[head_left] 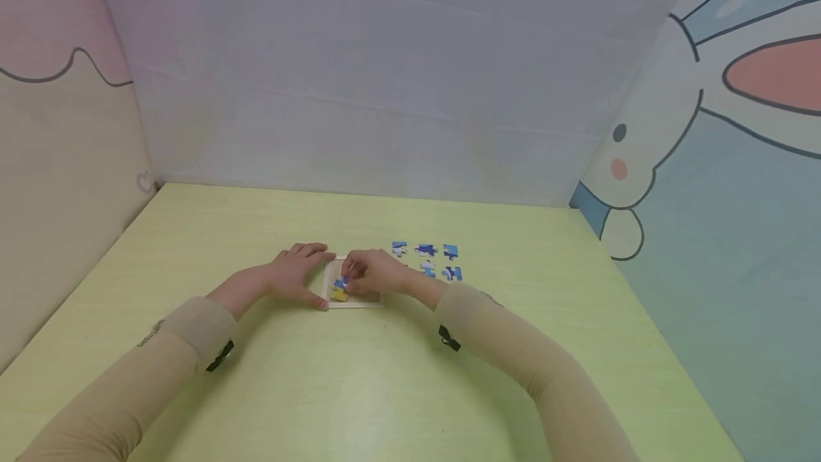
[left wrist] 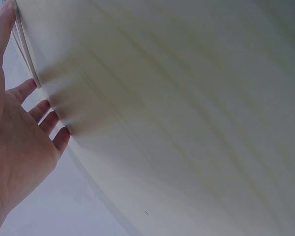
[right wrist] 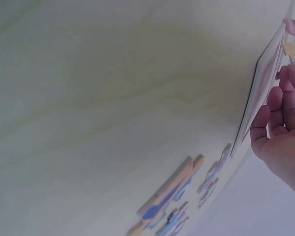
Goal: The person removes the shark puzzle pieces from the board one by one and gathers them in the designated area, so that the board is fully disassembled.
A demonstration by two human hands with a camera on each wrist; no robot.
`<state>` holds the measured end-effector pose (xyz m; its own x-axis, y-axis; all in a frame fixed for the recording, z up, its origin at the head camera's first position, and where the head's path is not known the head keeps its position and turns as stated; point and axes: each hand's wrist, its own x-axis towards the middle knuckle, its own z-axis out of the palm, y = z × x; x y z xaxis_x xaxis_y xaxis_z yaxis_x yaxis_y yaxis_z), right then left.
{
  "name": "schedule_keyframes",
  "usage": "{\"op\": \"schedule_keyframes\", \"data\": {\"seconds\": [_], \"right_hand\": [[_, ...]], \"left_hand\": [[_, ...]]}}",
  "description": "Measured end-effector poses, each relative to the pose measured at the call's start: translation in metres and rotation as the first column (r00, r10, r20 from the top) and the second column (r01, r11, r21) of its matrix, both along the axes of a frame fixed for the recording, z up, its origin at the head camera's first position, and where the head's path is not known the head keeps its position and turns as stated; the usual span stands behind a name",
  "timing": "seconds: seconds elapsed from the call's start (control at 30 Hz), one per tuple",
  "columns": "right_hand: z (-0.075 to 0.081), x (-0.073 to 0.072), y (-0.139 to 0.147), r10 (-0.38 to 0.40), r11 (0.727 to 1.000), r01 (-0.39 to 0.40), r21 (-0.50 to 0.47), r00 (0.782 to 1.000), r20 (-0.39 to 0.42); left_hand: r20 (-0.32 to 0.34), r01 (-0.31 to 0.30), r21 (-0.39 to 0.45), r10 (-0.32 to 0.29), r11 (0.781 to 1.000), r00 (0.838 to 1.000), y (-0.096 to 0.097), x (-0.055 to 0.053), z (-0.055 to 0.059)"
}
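Note:
A shallow wooden puzzle tray (head_left: 355, 306) lies on the table in the head view. My left hand (head_left: 295, 275) spreads along its left side, the thumb at the near corner and the straight index finger at the far one. In the left wrist view, the left hand (left wrist: 24, 132) has its fingertips down at the tray's edge. Over the tray, my right hand (head_left: 377, 271) pinches a blue puzzle piece (head_left: 346, 279), partly hidden by the fingers. Just below it, a yellow and blue puzzle piece (head_left: 339, 294) lies inside the tray. The right hand (right wrist: 285, 113) shows bent fingers in the right wrist view.
Several loose puzzle pieces (head_left: 426, 250) lie on the table (head_left: 398, 391) right of the tray, partly behind my right wrist. They also show at the bottom of the right wrist view, as flat pieces (right wrist: 172, 194). A pale wall (head_left: 385, 91) stands behind the table.

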<state>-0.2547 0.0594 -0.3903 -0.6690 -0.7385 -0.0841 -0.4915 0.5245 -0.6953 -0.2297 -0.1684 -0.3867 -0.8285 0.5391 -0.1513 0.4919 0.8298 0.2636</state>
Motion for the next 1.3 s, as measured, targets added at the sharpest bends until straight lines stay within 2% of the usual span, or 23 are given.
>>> {"op": "schedule_keyframes", "data": {"seconds": [0.33, 0.63, 0.9, 1.3], "right_hand": [[0.014, 0.001, 0.018, 0.009, 1.000, -0.009, 0.014, 1.000, 0.002], [0.021, 0.002, 0.045, 0.028, 0.999, -0.026, 0.040, 0.999, -0.040], [0.017, 0.000, 0.069, 0.023, 0.997, -0.017, 0.074, 0.997, -0.071], [0.006, -0.002, 0.092, -0.021, 0.995, 0.020, 0.096, 1.000, 0.017]], "left_hand": [[-0.010, 0.004, 0.002, -0.004, 1.000, 1.000, 0.001, 0.001, 0.000], [0.004, 0.004, 0.004, -0.004, 1.000, 1.000, 0.004, 0.002, 0.004], [0.024, 0.026, 0.013, -0.026, 1.000, 0.999, 0.001, 0.002, 0.005], [0.033, 0.035, 0.030, -0.036, 0.999, 0.999, -0.002, 0.001, 0.003]]}}
